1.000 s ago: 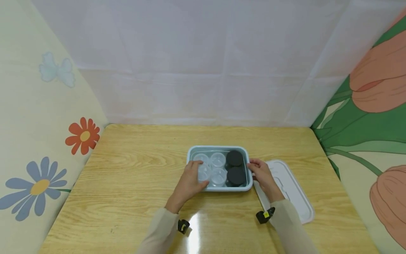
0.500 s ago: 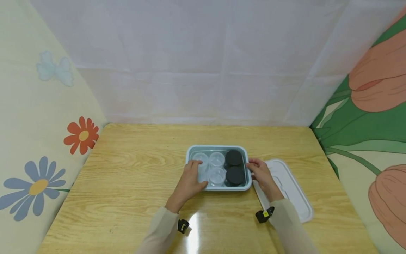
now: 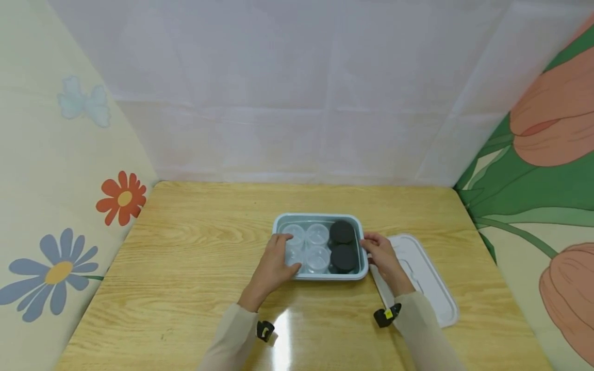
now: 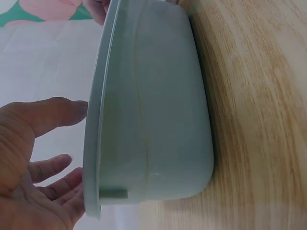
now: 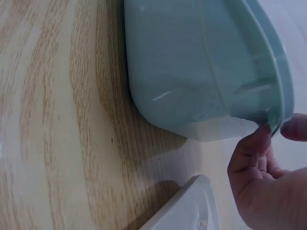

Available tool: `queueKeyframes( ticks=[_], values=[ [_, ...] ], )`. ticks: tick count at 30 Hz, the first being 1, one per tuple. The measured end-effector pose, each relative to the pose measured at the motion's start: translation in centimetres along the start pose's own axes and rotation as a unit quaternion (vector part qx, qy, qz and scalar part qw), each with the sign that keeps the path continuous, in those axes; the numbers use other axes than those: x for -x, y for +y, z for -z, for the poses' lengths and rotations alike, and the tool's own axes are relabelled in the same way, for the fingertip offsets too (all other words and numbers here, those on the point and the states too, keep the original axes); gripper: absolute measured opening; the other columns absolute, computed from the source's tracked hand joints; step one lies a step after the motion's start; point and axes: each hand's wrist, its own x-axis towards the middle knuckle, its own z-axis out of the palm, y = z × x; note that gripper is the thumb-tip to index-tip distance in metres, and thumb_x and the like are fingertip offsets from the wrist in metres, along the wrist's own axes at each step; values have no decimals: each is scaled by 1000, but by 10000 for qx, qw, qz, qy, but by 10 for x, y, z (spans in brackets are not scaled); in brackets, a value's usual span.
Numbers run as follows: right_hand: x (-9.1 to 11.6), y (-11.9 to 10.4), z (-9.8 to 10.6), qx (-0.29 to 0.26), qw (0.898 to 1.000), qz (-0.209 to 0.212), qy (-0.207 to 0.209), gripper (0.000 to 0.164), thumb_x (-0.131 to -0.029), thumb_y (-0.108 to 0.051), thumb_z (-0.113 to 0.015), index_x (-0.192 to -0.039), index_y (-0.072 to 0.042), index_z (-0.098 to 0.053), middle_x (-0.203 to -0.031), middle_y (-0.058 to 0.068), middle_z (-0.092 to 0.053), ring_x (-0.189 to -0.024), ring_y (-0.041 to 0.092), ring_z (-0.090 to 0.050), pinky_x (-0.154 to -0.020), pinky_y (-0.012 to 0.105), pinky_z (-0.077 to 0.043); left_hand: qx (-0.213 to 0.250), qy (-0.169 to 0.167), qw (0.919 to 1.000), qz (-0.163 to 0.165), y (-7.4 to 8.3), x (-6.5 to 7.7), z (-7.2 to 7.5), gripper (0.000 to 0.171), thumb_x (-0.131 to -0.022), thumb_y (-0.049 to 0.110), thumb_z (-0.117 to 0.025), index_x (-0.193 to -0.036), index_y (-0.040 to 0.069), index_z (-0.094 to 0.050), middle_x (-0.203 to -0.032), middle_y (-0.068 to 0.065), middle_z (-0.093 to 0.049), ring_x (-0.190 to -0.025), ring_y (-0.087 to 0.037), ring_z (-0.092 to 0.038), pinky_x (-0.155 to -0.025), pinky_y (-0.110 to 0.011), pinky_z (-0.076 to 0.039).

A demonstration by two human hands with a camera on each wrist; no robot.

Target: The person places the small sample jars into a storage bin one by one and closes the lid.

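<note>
A pale blue-green plastic storage box [image 3: 331, 276] stands on the table, its open top facing up. Inside are several clear round containers [image 3: 318, 259] on the left and middle, plus two black round-topped ones [image 3: 343, 257] on the right. My left hand [image 3: 274, 263] is at the box's left end, thumb and fingers spread over the rim beside the clear containers. In the left wrist view, that hand's thumb tip [image 4: 79, 111] is at the rim, with the fingertips partly hidden behind it. My right hand [image 3: 382, 257] pinches the right rim between thumb and fingers.
A white lid [image 3: 431, 283] lies on the wooden table [image 3: 195, 288] right of the box, partly under my right forearm. A white cloth [image 3: 297, 93] hangs behind the table, with flower-patterned cloths on both sides.
My left hand has shifted slightly left, uncovering more of the clear containers. My right hand stays on the right rim, and the box and lid hold their places.
</note>
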Motion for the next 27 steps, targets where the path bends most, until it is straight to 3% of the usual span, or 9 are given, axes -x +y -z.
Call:
queueKeyframes(
  ticks=[11, 18, 27],
  values=[
    [0, 2, 0, 13, 10000, 3, 25, 35, -95, -10, -51, -126, 5, -48, -84, -7, -57, -74, 5, -54, -59, 22, -49, 167, 123, 9997, 101, -5, 1, 9, 64, -70, 6, -81, -124, -7, -48, -119, -22, -51, -111, -36, -53, -97, -46, -46],
    [0, 1, 1, 21, 10000, 54, -16, 37, -95, -11, -50, -128, 6, -47, -84, -8, -58, -74, 4, -54, -59, 21, -49, 213, 242, 9994, 106, -12, 2, 16, 62, -72, 6, -79, -123, -9, -49, -118, -24, -51, -107, -37, -54, -91, -46, -48],
    [0, 1, 1, 23, 10000, -35, 28, 37, -95, -11, -51, -128, 6, -47, -85, -7, -57, -72, 5, -53, -58, 21, -48, 415, 172, 9971, 609, -19, 6, 26, 64, -75, 9, -78, -129, -7, -46, -125, -24, -49, -111, -38, -52, -91, -48, -49]
  ],
)
